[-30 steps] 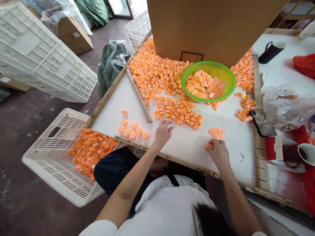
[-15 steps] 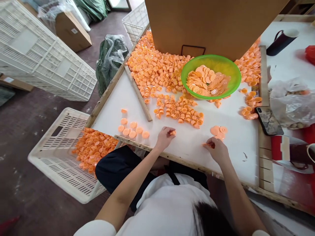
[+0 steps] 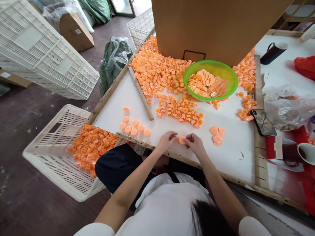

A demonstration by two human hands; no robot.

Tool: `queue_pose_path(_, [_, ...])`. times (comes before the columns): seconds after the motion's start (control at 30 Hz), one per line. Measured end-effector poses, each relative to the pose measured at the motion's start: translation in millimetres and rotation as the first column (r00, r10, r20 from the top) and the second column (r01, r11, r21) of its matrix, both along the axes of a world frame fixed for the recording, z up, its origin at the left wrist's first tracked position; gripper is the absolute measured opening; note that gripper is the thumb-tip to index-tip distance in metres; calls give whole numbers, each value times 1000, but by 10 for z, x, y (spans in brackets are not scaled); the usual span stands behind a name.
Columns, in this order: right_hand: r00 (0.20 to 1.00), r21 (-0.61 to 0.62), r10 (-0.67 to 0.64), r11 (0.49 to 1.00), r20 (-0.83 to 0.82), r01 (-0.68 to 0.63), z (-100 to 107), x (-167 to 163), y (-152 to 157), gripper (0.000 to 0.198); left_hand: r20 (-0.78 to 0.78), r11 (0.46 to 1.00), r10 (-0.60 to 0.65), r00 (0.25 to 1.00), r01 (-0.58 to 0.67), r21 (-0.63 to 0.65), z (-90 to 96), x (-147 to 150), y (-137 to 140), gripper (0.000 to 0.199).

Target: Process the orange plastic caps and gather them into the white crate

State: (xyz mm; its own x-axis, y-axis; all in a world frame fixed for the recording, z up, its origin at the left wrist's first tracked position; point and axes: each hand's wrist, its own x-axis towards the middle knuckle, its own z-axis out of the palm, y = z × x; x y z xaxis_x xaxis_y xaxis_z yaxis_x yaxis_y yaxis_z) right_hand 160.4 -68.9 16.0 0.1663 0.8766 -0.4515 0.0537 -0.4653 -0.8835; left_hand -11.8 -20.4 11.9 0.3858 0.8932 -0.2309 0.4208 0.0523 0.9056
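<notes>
Close to the table's front edge, my two hands meet at a flat orange disc (image 3: 182,140). My right hand (image 3: 195,144) pinches the disc at its right side. My left hand (image 3: 168,140) is closed at the disc's left side, on a small orange plastic cup mostly hidden by the fingers and disc. To the right lie several loose orange discs (image 3: 217,140). A group of round orange pieces (image 3: 134,131) rests on the left part of the table. Beyond my hands is a cluster of small orange cups (image 3: 183,109).
A green bowl (image 3: 235,78) of orange discs stands before a large cardboard box (image 3: 216,29), beside a big heap of orange cups (image 3: 157,65). A wooden strip (image 3: 141,93) divides the table. At the left stands a white crate (image 3: 56,157) of orange pieces; a phone (image 3: 263,122) lies right.
My right hand has moved left with a disc, from beside the loose discs to my left hand. My left hand has shifted slightly. The camera view has shifted a little.
</notes>
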Motion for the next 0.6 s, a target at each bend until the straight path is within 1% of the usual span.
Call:
queue_pose_path(0.07, [996,-21,31,999,85,-29,-48,-58,70,25,2,994,14,1000,-14,-108,-18,33,6,22])
queue_pose_path(0.13, [987,-68,78,995,143,-69,-96,-73,134,24,10,979,28,1000,-25,-200,-24,68,27,20])
queue_pose_path(0.2, [982,-123,133,985,133,-117,-120,-51,186,24,44,960,39,998,-25,-279,-22,82,62,18])
queue_pose_path(0.3, [977,-199,196,964,79,-178,-89,16,249,27,96,927,42,995,-3,-375,-30,55,124,19])
queue_pose_path(0.37, [968,-232,245,946,50,-227,-46,58,285,29,102,911,24,994,20,-411,-55,25,154,21])
queue_pose_path(0.47, [950,-275,311,915,17,-295,-12,90,326,29,111,901,-13,994,59,-430,-105,2,166,22])
queue_pose_path(0.6, [941,-319,325,905,91,-282,-70,65,382,26,32,904,10,999,5,-427,-126,43,173,18])
